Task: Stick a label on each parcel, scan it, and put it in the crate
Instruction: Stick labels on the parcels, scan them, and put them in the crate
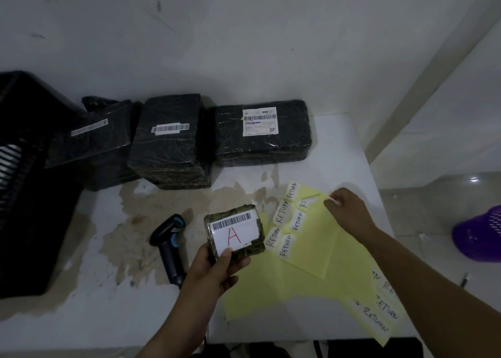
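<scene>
Left hand (214, 271): you grip the small parcel (234, 233) from below, fingers curled round its near edge and your thumb pressed on the lower edge of its white sticker.
Right hand (345, 211): your fingertips are closed in a pinch on a white label (332, 201) at the far edge of the top yellow sheet; you cannot tell whether it is fully free of the sheet.
Small parcel: dark wrap, held up over the counter (108, 317) between the scanner and the sheets, face up, showing a barcode and a red letter A.
Yellow sheets (311, 249): several overlap on the right half of the counter, running under your right forearm to the near edge.
RETURN labels (282, 216): handwritten white stickers sit in rows on the top sheet, just right of the small parcel; more show on the sheets nearest you.
Scanner (169, 238): black with blue trim, lying on the counter just left of the small parcel, its handle pointing toward you.
Crate (24, 168): black and slatted, at the left end of the counter; its inside is too dark to read.
Large parcels (168, 146): three black-wrapped ones lined up along the wall at the back, each with a barcode sticker, the leftmost just beside the crate.
Stain (130, 222): a brown patch spreads across the counter under the scanner.
Purple basket (479, 235): on the floor to your right, well apart from the counter.
</scene>
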A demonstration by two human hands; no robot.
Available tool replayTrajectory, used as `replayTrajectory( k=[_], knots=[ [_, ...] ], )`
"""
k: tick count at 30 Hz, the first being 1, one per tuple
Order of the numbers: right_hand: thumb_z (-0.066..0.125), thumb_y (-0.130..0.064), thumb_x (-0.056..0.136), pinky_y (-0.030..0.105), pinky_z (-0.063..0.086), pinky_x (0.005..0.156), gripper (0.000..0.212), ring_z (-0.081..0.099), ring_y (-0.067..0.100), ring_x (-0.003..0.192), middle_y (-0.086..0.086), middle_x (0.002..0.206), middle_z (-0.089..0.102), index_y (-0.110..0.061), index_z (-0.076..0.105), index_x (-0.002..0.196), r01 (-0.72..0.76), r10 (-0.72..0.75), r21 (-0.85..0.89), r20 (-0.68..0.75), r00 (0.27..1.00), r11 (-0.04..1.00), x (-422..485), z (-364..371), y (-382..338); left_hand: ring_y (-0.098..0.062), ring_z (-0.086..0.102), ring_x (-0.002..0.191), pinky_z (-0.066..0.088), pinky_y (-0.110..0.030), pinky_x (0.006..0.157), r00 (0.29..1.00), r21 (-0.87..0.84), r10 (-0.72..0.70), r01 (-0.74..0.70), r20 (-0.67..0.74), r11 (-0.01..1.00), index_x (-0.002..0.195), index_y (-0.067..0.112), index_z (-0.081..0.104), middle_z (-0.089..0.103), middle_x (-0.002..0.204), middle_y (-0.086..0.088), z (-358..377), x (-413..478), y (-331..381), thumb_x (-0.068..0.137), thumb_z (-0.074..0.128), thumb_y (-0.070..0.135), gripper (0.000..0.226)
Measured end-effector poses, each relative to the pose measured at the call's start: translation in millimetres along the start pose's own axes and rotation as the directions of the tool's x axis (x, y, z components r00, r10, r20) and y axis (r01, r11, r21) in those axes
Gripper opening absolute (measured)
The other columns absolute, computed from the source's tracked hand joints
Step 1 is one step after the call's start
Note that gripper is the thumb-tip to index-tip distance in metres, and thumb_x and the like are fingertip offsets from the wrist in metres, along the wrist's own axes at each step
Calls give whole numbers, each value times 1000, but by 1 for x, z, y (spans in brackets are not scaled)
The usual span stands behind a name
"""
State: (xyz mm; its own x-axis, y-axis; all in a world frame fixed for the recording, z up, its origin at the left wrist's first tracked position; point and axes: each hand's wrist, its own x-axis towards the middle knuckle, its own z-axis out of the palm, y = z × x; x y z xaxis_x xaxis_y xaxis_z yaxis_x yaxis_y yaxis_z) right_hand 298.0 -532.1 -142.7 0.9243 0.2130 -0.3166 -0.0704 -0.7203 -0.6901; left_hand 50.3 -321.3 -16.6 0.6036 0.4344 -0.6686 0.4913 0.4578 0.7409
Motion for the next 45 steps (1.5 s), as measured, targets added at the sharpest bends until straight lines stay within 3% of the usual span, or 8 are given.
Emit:
replayTrajectory(
  k=[6, 12, 18, 24, 30, 36, 40, 45],
  knots=[
    [66, -25, 91, 27, 43, 67, 9, 57, 13, 76, -3, 84, 63, -18, 62, 88, 58, -17, 288, -142, 990, 956, -68, -15, -41, -19, 75, 103, 51, -33, 83, 999, -14, 46, -46, 10, 999, 129, 25, 58, 77, 115, 3, -5, -1, 1, 105, 50, 15, 27],
    [68, -16, 90, 37, 56, 80, 8, 68, 23, 86, -2, 89, 72, -23, 70, 93, 76, -69, 497, -32, 997, 864, -158, -6, -97, -15, 71, 112, 52, -34, 95, 998, -40, 68, -69, -13, 997, 120, 35, 63, 74, 122, 8, -18, 0, 4, 105, 52, 21, 23],
    [68, -6, 88, 41, 54, 77, 15, 63, 25, 79, 5, 78, 66, -20, 66, 82, 27, -104, 637, 84, 991, 770, -216, 15, -158, -17, 74, 105, 55, -34, 82, 993, -129, 106, -98, 54, 987, 123, 32, 60, 75, 120, 6, -38, -10, 18, 106, 50, 13, 28],
    [75, -7, 83, 15, 49, 62, 16, 65, 10, 70, -4, 77, 69, -16, 62, 87, 263, -268, 443, -52, 962, 857, -245, 33, -208, -12, 73, 107, 57, -32, 86, 976, -97, 194, -185, 94, 978, 132, 34, 53, 71, 126, 11, -74, -25, 18, 105, 52, 12, 35],
    [77, -14, 80, 18, 50, 62, 23, 65, 8, 74, -15, 79, 67, -29, 60, 88, 450, -430, 181, -140, 892, 874, -269, 80, -248, -1, 70, 106, 58, -27, 86, 951, -42, 266, -263, 158, 964, 134, 41, 48, 66, 129, 20, -130, -38, 22, 105, 53, 16, 39],
    [77, -17, 80, 9, 45, 67, 26, 63, 1, 81, -20, 83, 66, -33, 60, 90, 496, -477, 105, -159, 864, 862, -287, 122, -268, -7, 66, 116, 58, -35, 95, 935, 3, 290, -297, 206, 955, 143, 40, 45, 67, 131, 17, -172, -42, 23, 106, 50, 17, 44],
    [77, -20, 82, 7, 44, 69, 25, 63, -3, 85, -21, 83, 67, -34, 61, 95, 520, -508, 49, -151, 848, 853, -292, 140, -275, -4, 69, 106, 57, -22, 81, 926, 17, 302, -314, 225, 949, 137, 39, 47, 67, 129, 14, -189, -42, 27, 106, 50, 17, 38],
    [77, -29, 83, 6, 42, 75, 27, 61, -4, 91, -22, 97, 66, -34, 65, 107, 568, -574, -84, -126, 809, 819, -293, 156, -277, -15, 70, 104, 57, -23, 80, 933, 9, 261, -272, 249, 962, 128, 44, 54, 72, 117, 18, -203, -37, 29, 106, 51, 22, 31]
  ],
)
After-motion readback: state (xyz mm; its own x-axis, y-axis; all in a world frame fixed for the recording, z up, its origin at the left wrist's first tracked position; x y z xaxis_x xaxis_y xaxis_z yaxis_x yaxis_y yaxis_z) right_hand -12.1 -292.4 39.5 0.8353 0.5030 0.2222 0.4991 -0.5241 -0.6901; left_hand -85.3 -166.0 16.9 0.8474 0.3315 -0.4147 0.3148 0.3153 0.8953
